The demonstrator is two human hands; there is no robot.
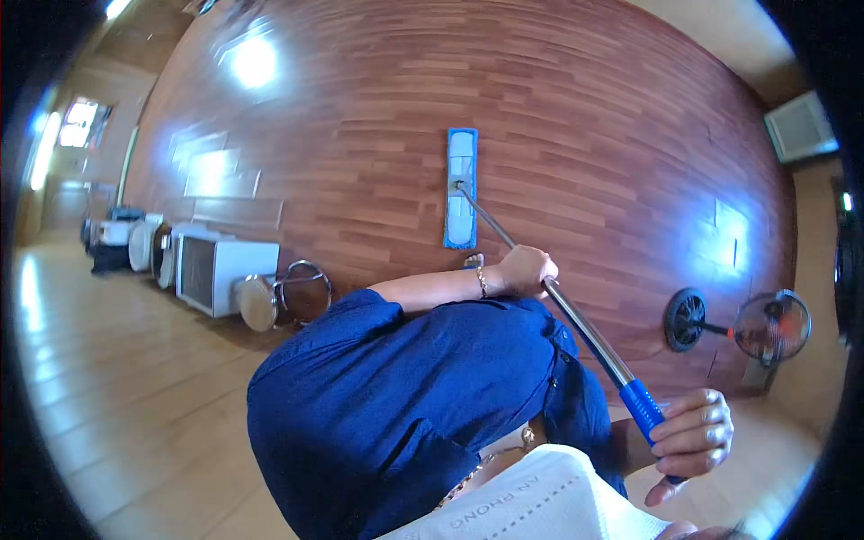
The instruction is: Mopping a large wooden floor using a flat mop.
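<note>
A flat mop runs slantwise across the view, with a steel pole (pixel 589 333) and a blue handle grip (pixel 641 407). Its long blue mop head (pixel 462 216) lies flat on the wood-patterned floor (pixel 360 171). My left hand (pixel 526 268), with a gold bracelet at the wrist, is wrapped round the middle of the pole. At the top end, my right hand (pixel 693 438) has its fingers closed round the blue grip. Part of one foot (pixel 473 260) shows just below the mop head.
To the left stand a round stool (pixel 258 303) with a metal ring frame and a white box-shaped cabinet (pixel 243 265), with more items behind. A standing fan (pixel 771 326) on a black round base is at the right. A white boxy unit (pixel 801 126) sits by the far right wall.
</note>
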